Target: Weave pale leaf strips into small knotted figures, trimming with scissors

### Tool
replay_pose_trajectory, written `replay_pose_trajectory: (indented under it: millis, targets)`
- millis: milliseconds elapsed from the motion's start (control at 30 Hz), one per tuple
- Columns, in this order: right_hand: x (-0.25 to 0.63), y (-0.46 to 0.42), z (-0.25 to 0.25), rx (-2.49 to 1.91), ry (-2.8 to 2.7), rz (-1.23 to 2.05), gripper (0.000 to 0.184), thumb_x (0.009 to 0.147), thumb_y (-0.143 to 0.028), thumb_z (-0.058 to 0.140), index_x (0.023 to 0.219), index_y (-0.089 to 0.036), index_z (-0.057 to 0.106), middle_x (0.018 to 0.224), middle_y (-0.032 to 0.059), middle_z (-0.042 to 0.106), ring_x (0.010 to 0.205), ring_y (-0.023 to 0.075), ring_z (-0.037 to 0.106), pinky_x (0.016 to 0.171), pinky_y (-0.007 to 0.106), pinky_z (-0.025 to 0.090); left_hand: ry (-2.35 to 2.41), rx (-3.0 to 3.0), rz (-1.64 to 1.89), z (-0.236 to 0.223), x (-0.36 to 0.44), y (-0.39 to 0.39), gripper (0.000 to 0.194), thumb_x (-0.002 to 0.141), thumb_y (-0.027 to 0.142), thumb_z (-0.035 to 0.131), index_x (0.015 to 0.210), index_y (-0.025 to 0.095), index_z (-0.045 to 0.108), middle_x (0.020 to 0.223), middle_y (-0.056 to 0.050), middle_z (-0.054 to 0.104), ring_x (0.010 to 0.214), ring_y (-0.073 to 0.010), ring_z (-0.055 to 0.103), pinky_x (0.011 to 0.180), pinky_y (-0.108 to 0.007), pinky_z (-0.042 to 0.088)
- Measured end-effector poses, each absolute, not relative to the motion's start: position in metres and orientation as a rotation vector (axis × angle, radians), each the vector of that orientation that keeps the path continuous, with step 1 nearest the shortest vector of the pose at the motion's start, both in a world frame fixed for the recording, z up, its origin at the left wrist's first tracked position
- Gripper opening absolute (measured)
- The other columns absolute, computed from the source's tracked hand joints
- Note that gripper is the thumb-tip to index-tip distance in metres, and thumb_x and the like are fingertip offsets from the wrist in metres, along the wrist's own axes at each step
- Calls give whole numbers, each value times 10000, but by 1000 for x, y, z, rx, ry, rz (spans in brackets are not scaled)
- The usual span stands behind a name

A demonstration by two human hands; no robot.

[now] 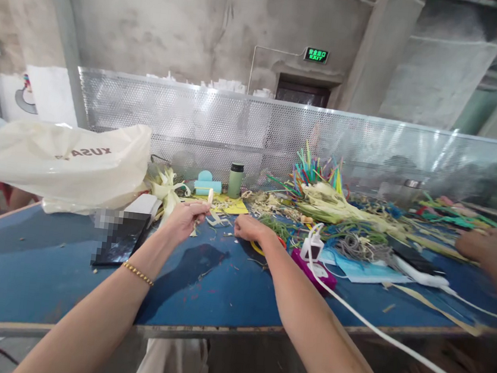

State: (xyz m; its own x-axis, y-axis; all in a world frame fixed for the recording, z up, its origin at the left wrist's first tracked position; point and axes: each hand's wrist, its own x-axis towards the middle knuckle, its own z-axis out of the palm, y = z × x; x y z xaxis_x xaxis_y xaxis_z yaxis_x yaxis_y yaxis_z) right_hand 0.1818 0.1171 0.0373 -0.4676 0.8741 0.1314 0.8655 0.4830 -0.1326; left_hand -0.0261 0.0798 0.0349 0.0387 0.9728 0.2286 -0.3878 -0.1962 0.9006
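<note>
My left hand [185, 217] is raised a little over the blue table, its fingers closed in a pinch. A small pale stub [210, 195] stands up from those fingers; it looks like rolled corn husk, though its kind is hard to make out. My right hand [249, 228] is low over the table with its fingers curled closed, and anything inside them is hidden. Just right of it is a yellow ring [257, 248] beside a tangle of green cords [276, 228]. Pale strips [216, 220] lie between the two hands.
A white plastic bag [98, 163] and a dark tablet-like device [128, 238] are at left. Behind stand a green flask [235, 180] and corn husks [336, 204]. A purple power strip [317, 273] with a white cable lies right. Another person's hand [481, 248] works at far right.
</note>
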Motion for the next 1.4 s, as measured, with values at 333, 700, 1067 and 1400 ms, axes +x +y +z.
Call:
replay_pose_trajectory:
  millis: [333, 700, 1067, 1400]
  targets:
    - [174, 98, 62, -1221, -2099, 393, 74, 778, -152, 518, 766, -158, 590, 619, 5, 636, 528, 107, 558, 516, 189, 393, 772, 1205, 1400, 42, -22, 68, 170, 558, 218, 793, 573, 97, 673, 574, -37, 601, 470, -57, 421, 444, -207, 281]
    - [164, 80, 72, -1022, -2402, 312, 104, 757, -93, 581, 747, -117, 682, 628, -12, 611, 579, 89, 502, 547, 188, 315, 813, 1537, 1208, 38, -16, 63, 152, 591, 267, 800, 634, 137, 733, 561, -30, 598, 514, -108, 473, 523, -248, 339]
    - [172, 82, 74, -1029, -2315, 252, 114, 791, -88, 588, 772, -117, 696, 627, 2, 616, 582, 94, 521, 591, 202, 342, 831, 1418, 1331, 35, -19, 71, 176, 580, 259, 782, 618, 110, 698, 517, -35, 603, 492, -112, 511, 545, -249, 370]
    - [166, 78, 73, -928, -2343, -156, 175, 835, -100, 559, 740, -144, 699, 690, 20, 619, 644, 108, 509, 643, 235, 324, 913, 1302, 1433, 33, -23, 74, 139, 546, 201, 755, 568, 88, 677, 480, -22, 562, 458, -89, 473, 479, -227, 347]
